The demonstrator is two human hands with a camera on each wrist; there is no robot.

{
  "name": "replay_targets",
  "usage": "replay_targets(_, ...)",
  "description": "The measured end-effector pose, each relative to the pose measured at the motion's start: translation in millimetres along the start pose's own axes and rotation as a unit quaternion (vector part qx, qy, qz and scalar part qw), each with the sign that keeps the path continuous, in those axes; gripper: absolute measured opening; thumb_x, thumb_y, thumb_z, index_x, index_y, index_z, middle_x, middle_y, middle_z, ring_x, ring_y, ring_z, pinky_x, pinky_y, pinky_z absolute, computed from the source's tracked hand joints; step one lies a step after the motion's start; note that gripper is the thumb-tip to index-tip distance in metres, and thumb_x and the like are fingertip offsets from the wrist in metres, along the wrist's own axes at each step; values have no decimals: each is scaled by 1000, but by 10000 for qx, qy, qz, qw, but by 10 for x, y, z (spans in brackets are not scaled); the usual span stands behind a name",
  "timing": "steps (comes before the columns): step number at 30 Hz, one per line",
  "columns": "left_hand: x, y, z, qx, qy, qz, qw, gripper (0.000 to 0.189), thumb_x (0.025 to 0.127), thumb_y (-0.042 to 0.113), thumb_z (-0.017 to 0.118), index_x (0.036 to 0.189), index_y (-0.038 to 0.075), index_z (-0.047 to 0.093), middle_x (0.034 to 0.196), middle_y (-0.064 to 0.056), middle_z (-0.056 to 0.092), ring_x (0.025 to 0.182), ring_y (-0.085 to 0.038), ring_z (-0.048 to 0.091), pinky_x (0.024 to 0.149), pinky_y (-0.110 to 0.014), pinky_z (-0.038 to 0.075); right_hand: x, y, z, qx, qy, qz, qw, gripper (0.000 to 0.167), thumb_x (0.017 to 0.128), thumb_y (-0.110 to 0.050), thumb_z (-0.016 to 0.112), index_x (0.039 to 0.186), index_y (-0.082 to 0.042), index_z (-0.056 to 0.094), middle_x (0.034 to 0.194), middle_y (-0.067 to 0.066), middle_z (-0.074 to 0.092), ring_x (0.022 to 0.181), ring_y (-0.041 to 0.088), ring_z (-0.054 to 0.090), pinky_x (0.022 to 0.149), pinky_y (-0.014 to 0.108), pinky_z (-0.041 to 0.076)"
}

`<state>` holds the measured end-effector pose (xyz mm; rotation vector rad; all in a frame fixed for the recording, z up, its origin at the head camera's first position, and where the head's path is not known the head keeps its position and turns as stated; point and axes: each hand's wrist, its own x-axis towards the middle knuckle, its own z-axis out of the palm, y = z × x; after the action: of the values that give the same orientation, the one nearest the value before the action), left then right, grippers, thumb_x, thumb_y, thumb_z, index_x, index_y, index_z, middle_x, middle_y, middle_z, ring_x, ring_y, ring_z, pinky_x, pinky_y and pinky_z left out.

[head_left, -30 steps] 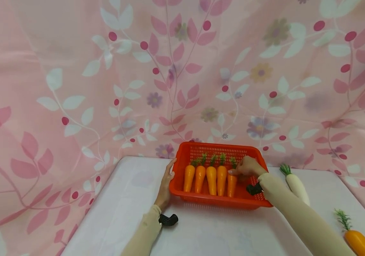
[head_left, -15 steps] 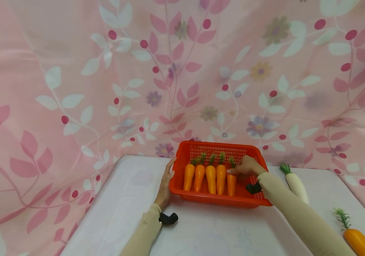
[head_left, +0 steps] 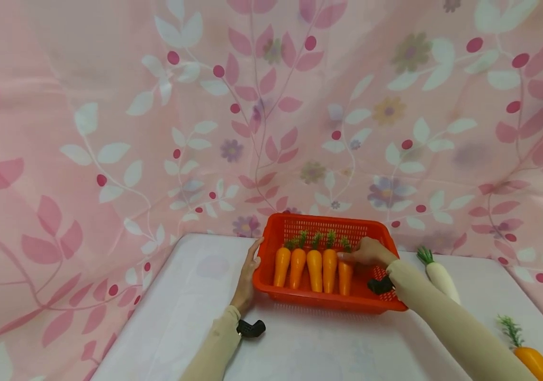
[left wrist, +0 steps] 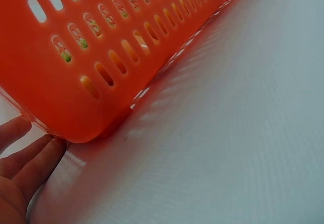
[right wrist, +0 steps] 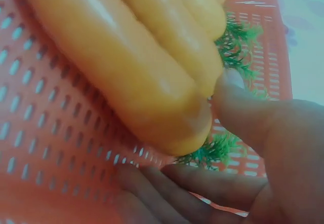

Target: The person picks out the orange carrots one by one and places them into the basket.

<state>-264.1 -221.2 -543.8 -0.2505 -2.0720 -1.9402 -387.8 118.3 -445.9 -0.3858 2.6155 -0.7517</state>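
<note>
A red-orange plastic basket [head_left: 328, 301] with slotted walls stands on the table, holding several orange carrots [head_left: 315, 270] with green tops, laid side by side. My left hand [head_left: 245, 278] rests against the basket's left end. Its fairly straight fingers [left wrist: 38, 158] touch the basket's edge in the left wrist view; the thumb does not show there. Inside the basket, my right hand [head_left: 371, 251] pinches the top end of the rightmost carrot [right wrist: 116, 72]. The thumb [right wrist: 238, 102] lies on its upper side, and the other fingers are curled below, near the slotted wall.
A white radish [head_left: 443, 280] with green leaves lies on the table [head_left: 205, 286] right of the basket. Nearer, at the right, lies another carrot [head_left: 535, 362], partly cut off by the frame. A pink floral curtain [head_left: 271, 106] hangs behind the table.
The whole head view has shifted slightly downward. Both hands stay in nearly the same places at the basket, and the carrots keep their row.
</note>
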Motion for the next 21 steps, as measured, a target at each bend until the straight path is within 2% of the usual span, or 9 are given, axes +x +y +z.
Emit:
replay_targets(4,-20,-17,21,-83,-95,-16,9999,55,112,36,32,167,33,30,175,7,26,158,-32,35,126,-64,31,-82,26,-15,-466,223,-174,9985,49,96,-51,75,82,-5,65,66,1,51,65,20,56,62,28,47)
replay_targets(7,-30,-30,31,-66,-108,-63,9999,54,112,38,32,166,35,30,174,8,26,158,-32,35,126,-64,31,-160,19,-65,-627,417,-418,9963,48,97,-49,74,85,-3,75,64,0,55,61,18,55,58,26,46)
replay_targets(9,-31,-33,32,-21,-82,-76,9999,54,112,39,32,166,37,30,174,8,27,158,-31,35,126,-65,30,-230,8,-123,-671,562,-724,9935,47,99,-47,72,89,-2,80,64,2,60,60,18,56,56,27,48)
replay_targets(11,-30,-31,29,49,-17,-78,10000,53,112,39,33,166,38,31,174,9,27,159,-29,33,127,-65,29,-310,-5,-184,-604,660,-1028,9907,45,100,-45,71,97,-1,83,72,6,71,65,17,63,59,30,54)
replay_targets(14,-28,-28,20,76,46,-83,9999,53,112,38,33,165,39,32,173,10,28,159,-28,33,126,-66,30,-440,2,-275,-472,773,-1393,9861,45,102,-41,69,108,2,82,90,14,79,74,20,70,68,38,63)
replay_targets(16,-26,-28,13,61,32,-98,9999,53,112,39,33,165,39,31,174,10,27,159,-28,33,126,-66,30,-530,21,-333,-444,886,-1465,9842,47,102,-40,69,115,4,79,102,18,80,82,24,74,76,44,65)
replay_targets(21,-13,-33,-3,61,5,-69,10000,54,112,39,33,166,38,30,175,8,25,159,-30,32,125,-66,30,-727,102,-497,-479,1332,-1389,9801,49,101,-40,71,120,5,76,109,20,79,93,31,75,78,46,66)
